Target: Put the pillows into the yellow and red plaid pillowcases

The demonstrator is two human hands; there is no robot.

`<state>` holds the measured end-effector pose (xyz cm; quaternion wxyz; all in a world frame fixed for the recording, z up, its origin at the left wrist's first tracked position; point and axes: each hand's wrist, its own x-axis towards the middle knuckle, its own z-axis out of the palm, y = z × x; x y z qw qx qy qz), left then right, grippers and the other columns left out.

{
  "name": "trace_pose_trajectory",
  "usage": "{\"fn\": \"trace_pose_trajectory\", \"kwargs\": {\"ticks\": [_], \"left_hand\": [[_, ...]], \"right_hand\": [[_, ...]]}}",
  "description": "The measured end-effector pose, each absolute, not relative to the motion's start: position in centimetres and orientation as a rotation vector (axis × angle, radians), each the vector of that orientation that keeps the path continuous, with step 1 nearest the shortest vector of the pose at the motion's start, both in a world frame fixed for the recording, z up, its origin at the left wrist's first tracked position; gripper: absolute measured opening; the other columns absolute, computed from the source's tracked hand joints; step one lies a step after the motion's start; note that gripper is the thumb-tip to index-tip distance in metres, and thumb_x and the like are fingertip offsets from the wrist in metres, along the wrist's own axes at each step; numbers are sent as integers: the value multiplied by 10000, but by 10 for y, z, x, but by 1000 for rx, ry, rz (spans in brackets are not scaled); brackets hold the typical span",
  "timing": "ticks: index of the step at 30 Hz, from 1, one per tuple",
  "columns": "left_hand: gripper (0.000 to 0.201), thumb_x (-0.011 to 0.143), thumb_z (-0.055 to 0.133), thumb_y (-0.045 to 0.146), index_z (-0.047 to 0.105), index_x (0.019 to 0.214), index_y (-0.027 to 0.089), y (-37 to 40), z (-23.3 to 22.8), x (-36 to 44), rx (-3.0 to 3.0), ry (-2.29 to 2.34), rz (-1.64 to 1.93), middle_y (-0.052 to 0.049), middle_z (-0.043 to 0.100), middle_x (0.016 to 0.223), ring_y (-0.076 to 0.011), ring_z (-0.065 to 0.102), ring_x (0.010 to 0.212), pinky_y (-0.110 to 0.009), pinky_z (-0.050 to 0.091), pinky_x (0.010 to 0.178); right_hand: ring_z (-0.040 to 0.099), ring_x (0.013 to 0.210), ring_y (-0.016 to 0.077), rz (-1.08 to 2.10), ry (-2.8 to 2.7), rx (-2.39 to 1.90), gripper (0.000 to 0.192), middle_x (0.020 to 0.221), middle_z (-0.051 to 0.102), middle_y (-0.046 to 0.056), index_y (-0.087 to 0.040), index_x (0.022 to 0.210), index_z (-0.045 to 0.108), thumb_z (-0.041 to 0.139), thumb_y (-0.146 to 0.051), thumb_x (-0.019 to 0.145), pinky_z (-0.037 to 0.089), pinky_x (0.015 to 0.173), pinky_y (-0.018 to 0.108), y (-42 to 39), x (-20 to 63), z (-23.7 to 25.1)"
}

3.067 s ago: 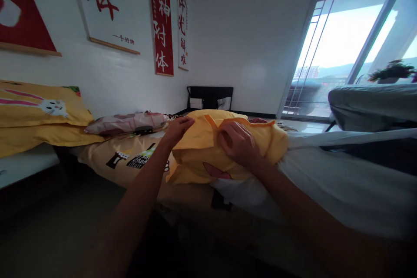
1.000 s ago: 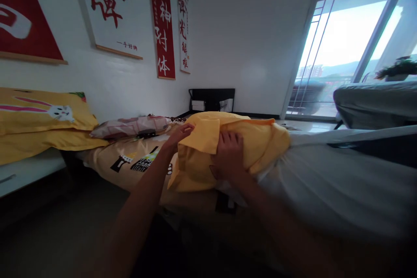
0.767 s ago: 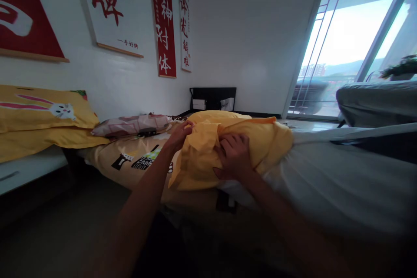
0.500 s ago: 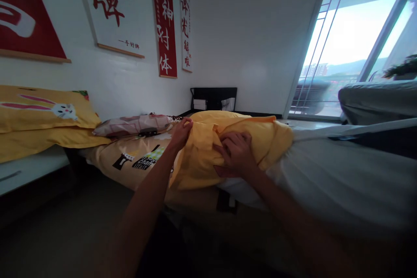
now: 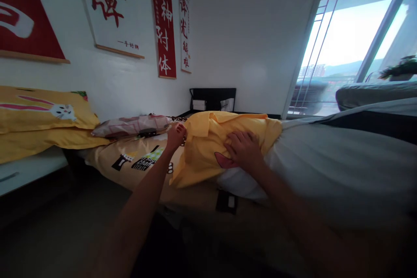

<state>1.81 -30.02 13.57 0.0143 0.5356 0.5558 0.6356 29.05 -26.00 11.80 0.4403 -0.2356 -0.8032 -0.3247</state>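
- The yellow pillowcase (image 5: pixel 208 147) lies on the bed (image 5: pixel 137 160), drawn partway over the end of a white pillow (image 5: pixel 325 169).
- The left hand (image 5: pixel 176 136) sits at the case's left edge, fingers curled in against the cloth; whether they pinch it I cannot tell.
- The right hand (image 5: pixel 243 150) rests palm down on top of the case, fingers spread apart and pressing flat, gripping nothing.
- A pink patterned pillow (image 5: pixel 130 124) lies farther back near the wall.
- A yellow rabbit pillow (image 5: pixel 42 110) sits at far left.
- Red calligraphy scrolls (image 5: pixel 163 21) hang above.
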Motion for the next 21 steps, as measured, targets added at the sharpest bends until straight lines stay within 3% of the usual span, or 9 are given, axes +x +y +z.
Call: {"fn": "trace_pose_trajectory", "kwargs": {"ticks": [5, 9, 12, 14, 17, 21], "left_hand": [[257, 702, 451, 213, 578, 923, 177, -318, 158, 48, 1980, 1580, 2043, -50, 621, 938, -171, 563, 886, -292, 446, 813], [427, 750, 584, 341, 550, 1141, 172, -322, 162, 72, 2460, 1746, 1821, -97, 579, 1139, -246, 517, 1075, -396, 390, 982], [559, 757, 655, 449, 505, 1215, 166, -317, 158, 78, 2409, 2025, 1780, -133, 540, 1222, -288, 474, 1163, -435, 352, 1029], [454, 779, 644, 442, 544, 1121, 161, -312, 157, 76, 2225, 2076, 1858, -136, 567, 1162, -282, 498, 1124, -413, 364, 1005], [211, 830, 574, 381, 579, 883, 176, -308, 158, 71, 1991, 1952, 1876, -78, 616, 907, -223, 559, 893, -330, 414, 854], [294, 849, 521, 441, 592, 765, 169, -310, 162, 65, 1902, 1849, 1820, -42, 606, 744, -176, 533, 701, -277, 398, 675]], "right_hand": [[544, 923, 220, -795, -2034, -626, 196, 974, 670, 77, -152, 962, 619, 480, -286, 924, 299, 907, 377, -261, 290, 119], [541, 922, 217, -799, -2038, -632, 191, 982, 671, 80, -160, 939, 615, 469, -282, 929, 295, 896, 367, -265, 290, 122], [539, 918, 217, -814, -2048, -622, 182, 988, 669, 83, -162, 927, 610, 464, -270, 926, 297, 884, 364, -271, 291, 123], [540, 915, 217, -818, -2061, -599, 180, 994, 666, 87, -155, 941, 612, 473, -269, 923, 296, 885, 372, -276, 291, 124], [544, 898, 220, -818, -2076, -569, 188, 975, 665, 90, -153, 920, 616, 471, -272, 927, 296, 881, 389, -284, 288, 124], [545, 890, 227, -804, -2095, -534, 182, 976, 669, 89, -150, 940, 625, 481, -260, 918, 305, 873, 399, -286, 286, 122]]}}
